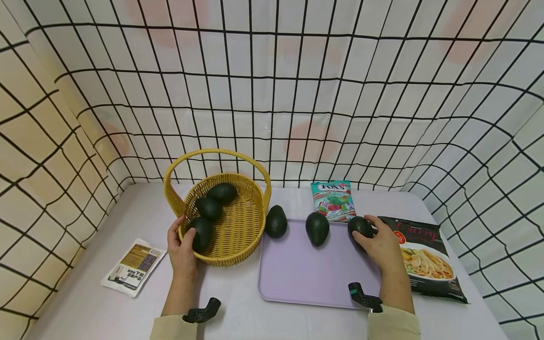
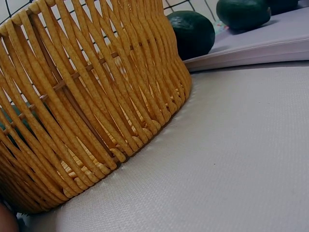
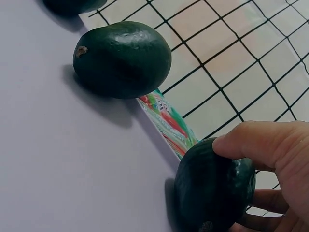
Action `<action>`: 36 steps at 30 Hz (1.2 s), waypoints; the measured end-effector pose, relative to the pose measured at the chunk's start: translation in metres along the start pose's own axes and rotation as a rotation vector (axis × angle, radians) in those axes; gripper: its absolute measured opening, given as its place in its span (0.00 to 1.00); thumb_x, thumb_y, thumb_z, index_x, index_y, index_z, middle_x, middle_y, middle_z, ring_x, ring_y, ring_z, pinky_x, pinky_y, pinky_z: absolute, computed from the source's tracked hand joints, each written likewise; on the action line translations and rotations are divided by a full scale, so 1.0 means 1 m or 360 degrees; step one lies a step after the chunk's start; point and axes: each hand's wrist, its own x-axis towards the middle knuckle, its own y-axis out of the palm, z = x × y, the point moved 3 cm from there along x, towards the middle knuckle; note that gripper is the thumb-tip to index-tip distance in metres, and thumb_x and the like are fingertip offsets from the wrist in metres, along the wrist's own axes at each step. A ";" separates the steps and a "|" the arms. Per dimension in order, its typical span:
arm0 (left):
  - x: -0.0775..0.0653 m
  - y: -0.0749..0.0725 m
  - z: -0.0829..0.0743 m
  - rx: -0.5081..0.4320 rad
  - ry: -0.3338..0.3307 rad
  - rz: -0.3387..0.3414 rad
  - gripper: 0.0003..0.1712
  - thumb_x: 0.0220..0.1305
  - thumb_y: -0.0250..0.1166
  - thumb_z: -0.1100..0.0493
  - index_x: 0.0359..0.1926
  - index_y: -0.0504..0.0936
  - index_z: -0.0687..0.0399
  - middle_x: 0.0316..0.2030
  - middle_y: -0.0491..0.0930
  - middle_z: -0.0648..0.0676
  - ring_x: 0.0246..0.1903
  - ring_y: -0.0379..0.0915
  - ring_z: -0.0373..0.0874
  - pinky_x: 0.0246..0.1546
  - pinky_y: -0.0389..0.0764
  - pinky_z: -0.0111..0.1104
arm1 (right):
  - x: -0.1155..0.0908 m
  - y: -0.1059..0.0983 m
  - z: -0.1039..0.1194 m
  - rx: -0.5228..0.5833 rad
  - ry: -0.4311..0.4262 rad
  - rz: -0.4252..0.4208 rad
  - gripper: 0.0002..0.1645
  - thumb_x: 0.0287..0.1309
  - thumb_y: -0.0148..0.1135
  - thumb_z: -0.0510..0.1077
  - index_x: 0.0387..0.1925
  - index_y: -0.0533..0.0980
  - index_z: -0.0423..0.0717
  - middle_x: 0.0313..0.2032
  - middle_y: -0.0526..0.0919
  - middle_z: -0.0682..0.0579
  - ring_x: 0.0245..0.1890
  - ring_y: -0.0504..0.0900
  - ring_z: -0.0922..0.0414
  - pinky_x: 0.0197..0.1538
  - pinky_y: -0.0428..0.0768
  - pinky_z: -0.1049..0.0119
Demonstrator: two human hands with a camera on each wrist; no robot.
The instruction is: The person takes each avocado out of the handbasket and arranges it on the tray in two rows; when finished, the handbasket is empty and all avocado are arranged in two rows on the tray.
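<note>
My left hand [image 1: 182, 245] grips the left rim of a yellow wicker basket [image 1: 244, 236], fingers outside and thumb over the edge beside an avocado [image 1: 202, 234]. Two more dark avocados, one in the middle [image 1: 208, 208] and one farther back [image 1: 222, 192], lie in the basket's left half. My right hand [image 1: 382, 243] holds an avocado [image 3: 212, 188] at the far right corner of the lilac tray [image 1: 318, 269], thumb on top and fingers around its right side. Along the tray's back edge lie another avocado [image 1: 317, 228] and, next to the basket, one more [image 1: 276, 222].
A green Fox's candy bag [image 1: 333, 200] lies behind the tray. To the right is a black noodle packet [image 1: 429, 264], partly behind my right hand. A white and brown pouch [image 1: 133, 267] lies left of the basket. Black wire mesh [image 1: 272, 112] surrounds the table's back and sides.
</note>
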 end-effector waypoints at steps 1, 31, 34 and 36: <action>0.000 0.000 0.000 0.0002 0.0002 0.0000 0.27 0.72 0.55 0.61 0.70 0.70 0.44 0.74 0.61 0.50 0.75 0.55 0.47 0.77 0.59 0.44 | 0.000 0.000 0.000 0.0005 0.0004 -0.0002 0.48 0.62 0.67 0.57 0.77 0.60 0.46 0.73 0.61 0.28 0.66 0.70 0.31 0.65 0.69 0.32; -0.001 0.000 0.001 0.0032 0.0045 -0.0029 0.26 0.72 0.56 0.59 0.70 0.70 0.45 0.73 0.63 0.51 0.74 0.57 0.48 0.62 0.67 0.22 | -0.025 -0.023 0.036 0.0068 -0.0223 -0.0187 0.43 0.64 0.66 0.57 0.76 0.63 0.53 0.73 0.64 0.35 0.68 0.72 0.33 0.65 0.74 0.40; -0.001 0.001 0.001 0.0041 0.0036 -0.0027 0.26 0.72 0.56 0.58 0.70 0.70 0.44 0.73 0.62 0.51 0.74 0.57 0.48 0.69 0.65 0.30 | -0.033 -0.026 0.049 0.0155 -0.0291 -0.0249 0.40 0.64 0.67 0.56 0.75 0.65 0.54 0.71 0.68 0.38 0.68 0.74 0.36 0.66 0.74 0.43; 0.000 0.001 0.000 0.0040 0.0035 -0.0031 0.26 0.72 0.56 0.59 0.70 0.70 0.44 0.74 0.62 0.51 0.74 0.57 0.48 0.71 0.63 0.34 | -0.040 -0.027 0.061 0.0216 -0.0357 -0.0294 0.38 0.64 0.68 0.53 0.73 0.67 0.54 0.69 0.71 0.41 0.66 0.76 0.38 0.66 0.75 0.45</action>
